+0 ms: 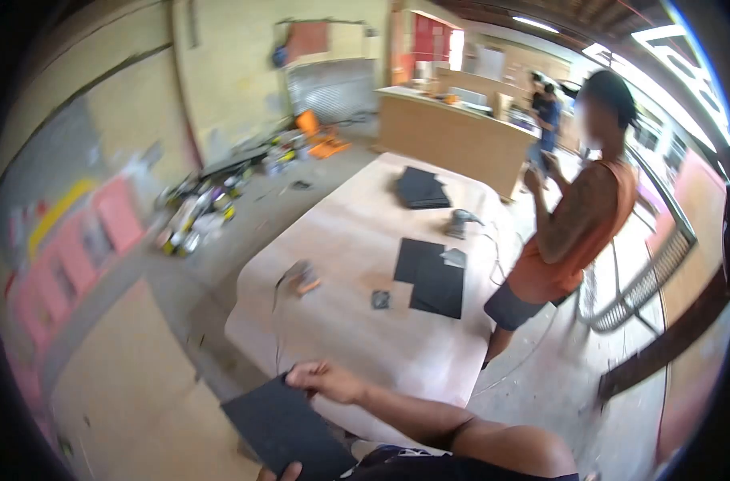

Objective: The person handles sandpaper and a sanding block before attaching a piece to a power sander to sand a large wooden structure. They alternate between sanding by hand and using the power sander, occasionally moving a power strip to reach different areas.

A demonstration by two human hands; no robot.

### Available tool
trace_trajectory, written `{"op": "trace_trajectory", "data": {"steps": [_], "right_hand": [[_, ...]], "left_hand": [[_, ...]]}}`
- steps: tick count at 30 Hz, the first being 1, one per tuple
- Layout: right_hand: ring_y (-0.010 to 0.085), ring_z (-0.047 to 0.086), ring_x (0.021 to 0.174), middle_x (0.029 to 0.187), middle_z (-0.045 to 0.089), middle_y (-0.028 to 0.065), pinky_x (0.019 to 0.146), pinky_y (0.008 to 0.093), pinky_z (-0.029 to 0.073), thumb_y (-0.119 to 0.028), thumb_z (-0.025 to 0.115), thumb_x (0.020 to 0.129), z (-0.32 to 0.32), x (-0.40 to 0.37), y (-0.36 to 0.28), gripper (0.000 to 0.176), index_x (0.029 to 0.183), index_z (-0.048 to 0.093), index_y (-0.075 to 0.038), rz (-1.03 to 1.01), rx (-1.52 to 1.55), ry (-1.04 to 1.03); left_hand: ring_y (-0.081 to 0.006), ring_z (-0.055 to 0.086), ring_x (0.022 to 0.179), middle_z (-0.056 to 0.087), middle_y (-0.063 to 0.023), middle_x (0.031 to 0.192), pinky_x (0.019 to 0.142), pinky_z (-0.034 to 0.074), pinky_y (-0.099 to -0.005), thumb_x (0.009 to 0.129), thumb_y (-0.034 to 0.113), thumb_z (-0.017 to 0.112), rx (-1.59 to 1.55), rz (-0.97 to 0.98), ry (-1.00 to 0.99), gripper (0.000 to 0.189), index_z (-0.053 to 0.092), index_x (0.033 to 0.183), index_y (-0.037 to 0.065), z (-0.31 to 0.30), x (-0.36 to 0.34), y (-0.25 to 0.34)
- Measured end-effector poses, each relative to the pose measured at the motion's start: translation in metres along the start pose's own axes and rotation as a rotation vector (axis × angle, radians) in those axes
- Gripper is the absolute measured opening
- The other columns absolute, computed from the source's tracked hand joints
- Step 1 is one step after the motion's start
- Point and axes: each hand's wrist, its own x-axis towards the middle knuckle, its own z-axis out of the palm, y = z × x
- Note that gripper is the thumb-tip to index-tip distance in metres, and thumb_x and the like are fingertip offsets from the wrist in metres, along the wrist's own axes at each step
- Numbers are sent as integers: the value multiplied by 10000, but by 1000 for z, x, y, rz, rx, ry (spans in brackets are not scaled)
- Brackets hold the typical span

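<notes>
A black sandpaper sheet point(289, 429) is held low in front of me, past the near edge of the table. My right hand point(325, 380) pinches its upper corner with closed fingers. At the bottom of the view, my left hand point(281, 473) grips the lower edge; only the thumb and a little of the hand show. On the pale table point(341, 337) lie more black sheets point(437, 289), a stack of black sheets point(422, 188) and a small dark square point(380, 300). A corded power sander point(305, 277) rests at the left, and another sander point(461, 224) farther back.
Beyond the table's right side stands a person in an orange top point(586, 216). Cords trail along that side. A wooden counter point(461, 136) is behind, with other people near it. Cans and clutter point(196, 212) line the left wall, near an orange object point(323, 136). A metal mesh frame point(654, 272) stands right.
</notes>
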Motion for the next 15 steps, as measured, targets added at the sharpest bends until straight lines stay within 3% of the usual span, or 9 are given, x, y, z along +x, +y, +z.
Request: {"op": "trace_trajectory", "data": {"steps": [1, 5, 8, 15], "right_hand": [[39, 559, 707, 809, 581, -71, 611, 226, 475, -373, 634, 991, -5, 13, -1, 270, 922, 672, -115, -32, 68, -45], [13, 518, 635, 681, 491, -96, 563, 217, 438, -382, 631, 995, -20, 45, -24, 335, 766, 566, -145, -84, 222, -120], [24, 510, 621, 663, 480, -82, 561, 223, 426, -381, 635, 993, -37, 61, -26, 349, 750, 553, -145, -183, 189, -78], [49, 484, 614, 650, 457, -67, 586, 236, 392, -391, 631, 994, -63, 75, -39, 380, 730, 517, -143, -254, 195, 215]], "left_hand": [[-324, 413, 1356, 451, -217, 1472, 1122, 330, -397, 1008, 335, 580, -12, -124, 27, 633, 399, 1456, -74, -7, 7, 8], [-326, 436, 1336, 465, -215, 1458, 1117, 329, -388, 999, 302, 603, 45, -145, -62, 631, 394, 1462, -71, -42, 42, 41], [-329, 439, 1336, 467, -217, 1458, 1121, 325, -387, 998, 296, 602, 34, -204, -128, 628, 393, 1462, -73, -64, 70, 59], [-328, 439, 1335, 470, -208, 1461, 1129, 323, -397, 989, 271, 622, 154, -200, -295, 621, 402, 1452, -79, -95, 146, 101]]}}
